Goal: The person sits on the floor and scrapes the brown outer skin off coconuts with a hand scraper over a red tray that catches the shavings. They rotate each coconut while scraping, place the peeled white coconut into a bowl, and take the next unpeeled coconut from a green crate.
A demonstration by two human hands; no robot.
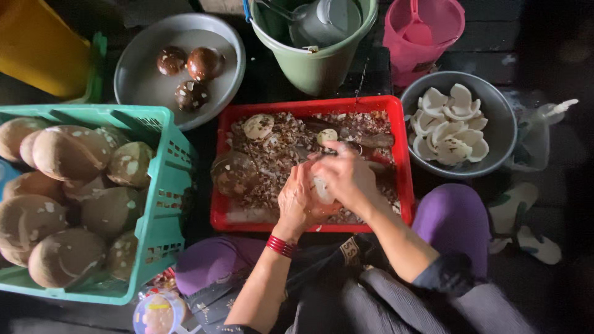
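Note:
My left hand point(297, 201), with red bangles at the wrist, cups a white piece of coconut flesh point(322, 190) over the red plastic tray point(402, 179). My right hand point(348, 176) closes over the same piece from the right; whether it holds a tool is hidden. The tray is full of brown peel shavings point(278, 154), with a white coconut piece point(258, 126) at its far left and another small one point(327, 135) just beyond my fingers.
A green crate point(162, 204) of husked coconuts stands at the left. Behind it sits a grey dish point(142, 80) with three dark brown shells. A grey bowl point(501, 130) of white coconut pieces is at the right. A green bucket point(315, 62) and a pink container point(421, 43) stand behind.

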